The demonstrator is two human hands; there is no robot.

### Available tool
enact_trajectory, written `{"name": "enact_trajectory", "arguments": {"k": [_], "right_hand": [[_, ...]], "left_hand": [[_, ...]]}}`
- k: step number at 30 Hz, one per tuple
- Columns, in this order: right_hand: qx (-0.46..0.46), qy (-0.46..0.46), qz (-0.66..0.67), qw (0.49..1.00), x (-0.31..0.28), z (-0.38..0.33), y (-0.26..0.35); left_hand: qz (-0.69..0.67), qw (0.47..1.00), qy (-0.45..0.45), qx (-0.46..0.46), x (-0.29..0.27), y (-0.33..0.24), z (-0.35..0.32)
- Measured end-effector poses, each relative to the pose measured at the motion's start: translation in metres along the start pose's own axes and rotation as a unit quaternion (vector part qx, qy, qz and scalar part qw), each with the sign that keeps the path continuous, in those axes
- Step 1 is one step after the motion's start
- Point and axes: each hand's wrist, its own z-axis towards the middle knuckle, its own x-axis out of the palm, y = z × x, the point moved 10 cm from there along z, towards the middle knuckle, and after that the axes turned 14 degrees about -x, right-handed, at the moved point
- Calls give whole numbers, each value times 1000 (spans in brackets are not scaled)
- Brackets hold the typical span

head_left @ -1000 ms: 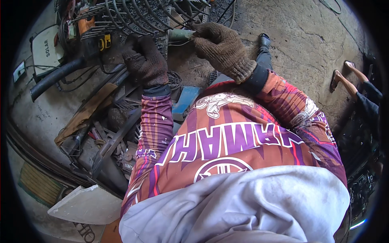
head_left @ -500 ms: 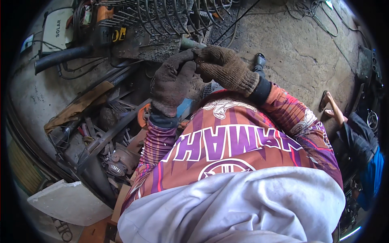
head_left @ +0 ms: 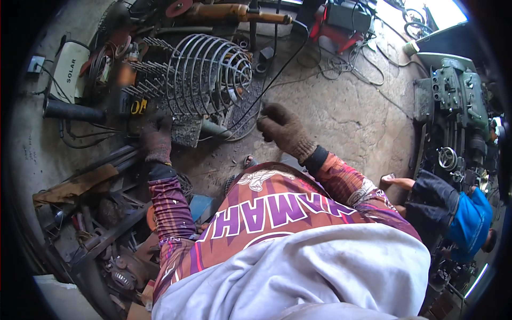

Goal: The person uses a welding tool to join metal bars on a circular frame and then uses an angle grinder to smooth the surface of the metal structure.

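Note:
My left hand (head_left: 157, 136), in a dark knit glove, is at the near left edge of a chip-strewn metal bench (head_left: 186, 130). Its blurred fingers are beside a dark power tool with a yellow marking (head_left: 138, 107); whether they touch it is unclear. My right hand (head_left: 287, 130), in a brown knit glove, hovers right of the bench. Its fingers are loosely curled and apart, with nothing visible in them. A domed cage of curved metal bars (head_left: 208, 74) lies on the bench, its straight rods pointing left. A grey-green pipe (head_left: 216, 129) sticks out at the bench's near side.
An orange long-bodied power tool (head_left: 224, 13) lies beyond the cage. A thin black cable (head_left: 277, 74) runs past the bench. Scrap metal (head_left: 101, 213) is heaped at left. A person in blue (head_left: 469, 224) is at right, near a green lathe (head_left: 458, 93).
My hands, together before, have parted: the left went left toward the power tool, the right stays raised at the right. The view has shifted, showing more of the cage and the lathe.

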Motion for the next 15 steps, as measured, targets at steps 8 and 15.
{"name": "enact_trajectory", "arguments": {"k": [8,15], "right_hand": [[-350,-154,-398,834,-138,129,126],[-301,318,-323,839,-139,304,106]], "left_hand": [[124,960,-248,36,-16,-64,-62],[-38,945,-325,-4,25,-57,-137]]}}
